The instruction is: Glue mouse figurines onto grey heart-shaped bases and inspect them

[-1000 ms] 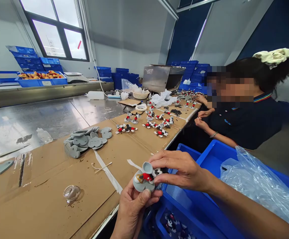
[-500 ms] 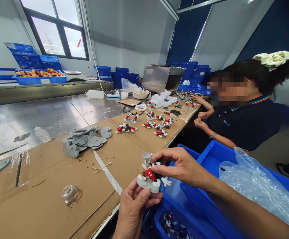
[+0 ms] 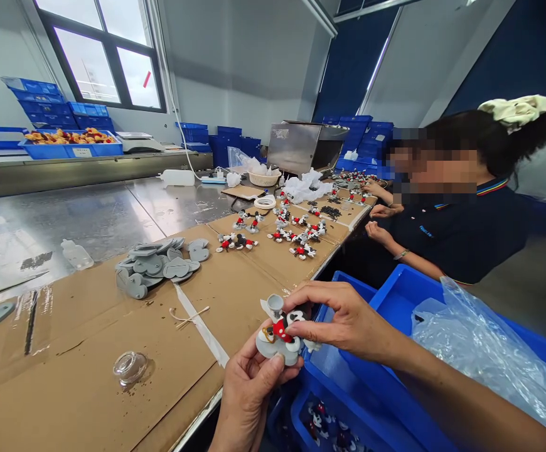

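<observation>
Just past the table's front edge, my left hand [image 3: 251, 383] pinches the grey base [image 3: 269, 349] of a mouse figurine with its thumb on top and fingers underneath. The figurine [image 3: 280, 329] has red shorts, white shoes and black-and-white parts. My right hand [image 3: 348, 317] grips its body between thumb and forefinger. A small grey cup-shaped piece [image 3: 275, 303] stands up at the figurine's left side. Part of the head is hidden behind my right fingers. To the left on the cardboard lie cotton swabs [image 3: 192, 319] and a small clear glass dish [image 3: 130, 367].
Grey bases [image 3: 153, 267] lie heaped on the cardboard [image 3: 75, 402]. Several more figurines [image 3: 304, 229] stand and lie farther along. Blue bins [image 3: 395, 292], one holding clear plastic [image 3: 480, 351], are at my right. A co-worker [image 3: 461, 232] sits beyond them. A squeeze bottle [image 3: 77, 254] lies left.
The figurine has tilted slightly in my hands, and its cup-shaped piece now shows more of its opening. Both hands keep their hold. The view has shifted a little.
</observation>
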The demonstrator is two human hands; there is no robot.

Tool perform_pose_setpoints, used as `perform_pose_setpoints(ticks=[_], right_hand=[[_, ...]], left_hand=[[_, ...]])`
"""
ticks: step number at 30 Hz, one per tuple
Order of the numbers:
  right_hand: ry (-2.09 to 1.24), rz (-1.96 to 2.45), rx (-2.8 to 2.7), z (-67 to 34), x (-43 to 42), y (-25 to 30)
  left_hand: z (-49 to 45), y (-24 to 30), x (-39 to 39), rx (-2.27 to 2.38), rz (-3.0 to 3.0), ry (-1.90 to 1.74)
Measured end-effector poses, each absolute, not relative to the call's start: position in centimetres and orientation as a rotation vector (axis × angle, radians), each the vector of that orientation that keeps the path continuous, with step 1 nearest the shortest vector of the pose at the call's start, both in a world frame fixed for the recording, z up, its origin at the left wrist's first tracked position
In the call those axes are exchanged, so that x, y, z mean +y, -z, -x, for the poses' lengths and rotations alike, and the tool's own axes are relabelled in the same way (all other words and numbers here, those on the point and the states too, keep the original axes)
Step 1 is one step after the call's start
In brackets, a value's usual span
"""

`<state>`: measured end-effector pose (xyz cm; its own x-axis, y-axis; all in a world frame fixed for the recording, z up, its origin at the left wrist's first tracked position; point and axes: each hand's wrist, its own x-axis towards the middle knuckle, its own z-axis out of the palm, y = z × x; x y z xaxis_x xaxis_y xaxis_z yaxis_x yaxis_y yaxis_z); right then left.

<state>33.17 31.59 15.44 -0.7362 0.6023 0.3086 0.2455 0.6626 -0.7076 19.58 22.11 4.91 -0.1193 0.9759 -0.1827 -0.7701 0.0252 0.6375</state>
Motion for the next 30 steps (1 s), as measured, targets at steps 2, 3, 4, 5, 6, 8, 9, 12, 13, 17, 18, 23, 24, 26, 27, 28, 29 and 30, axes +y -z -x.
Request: perform_pose_setpoints(ticks=[2,3,4,5,6,8,9,12,13,17,18,23,24,26,27,28,29,30], right_hand=[[-0.86,0.618,-2.346,-33.2,31.5,-15.4],[-0.849,0.602,-2.346,-33.2,31.5,-15.3],[-0.841,0.588,-2.348,-33.3,31.5,-15.3],[-0.836,0.573,-2.352,-33.3,31.6,-15.3],[-0.834,0.549,-2.357,-33.3,31.6,-15.3],[-0.822,0.479,-2.379,-33.5,31.7,-15.3],[-0.796,0.436,-2.39,-33.5,31.7,-15.2],[-0.691,0.313,-2.446,-33.9,31.9,-15.1],[-0.663,0.271,-2.467,-34.1,31.9,-15.0],[-0.548,0.115,-2.527,-34.7,31.8,-14.6],[-0.51,0.093,-2.525,-34.8,31.8,-14.4],[-0.4,0.032,-2.505,-35.2,31.8,-13.9],[-0.386,0.021,-2.504,-35.2,31.8,-13.8],[-0.359,-0.004,-2.496,-35.2,31.8,-13.8],[-0.345,-0.014,-2.492,-35.2,31.8,-13.8],[-0.333,-0.021,-2.493,-35.2,31.8,-13.8],[-0.324,-0.025,-2.494,-35.2,31.8,-13.8],[-0.315,-0.024,-2.495,-35.2,31.9,-13.8]], left_hand=[[-19.6,-4.9,22.0,0.698,-0.381,-1.549],[-19.6,-4.8,22.0,0.685,-0.383,-1.552],[-19.6,-4.8,22.0,0.672,-0.385,-1.556],[-19.7,-4.8,22.0,0.661,-0.384,-1.56],[-19.7,-4.8,22.0,0.65,-0.382,-1.569],[-19.7,-4.7,22.2,0.637,-0.372,-1.605],[-19.8,-4.6,22.3,0.638,-0.365,-1.64],[-19.8,-4.4,22.6,0.666,-0.366,-1.775],[-19.9,-4.3,22.7,0.676,-0.375,-1.816],[-20.1,-4.1,22.9,0.673,-0.394,-1.888],[-20.1,-4.1,22.8,0.668,-0.386,-1.88],[-20.3,-4.2,22.5,0.629,-0.367,-1.835],[-20.3,-4.3,22.5,0.638,-0.377,-1.84],[-20.3,-4.5,22.5,0.672,-0.39,-1.846],[-20.3,-4.6,22.5,0.693,-0.387,-1.844],[-20.4,-4.7,22.5,0.712,-0.377,-1.843],[-20.4,-4.7,22.6,0.728,-0.366,-1.839],[-20.4,-4.7,22.6,0.74,-0.357,-1.836]])
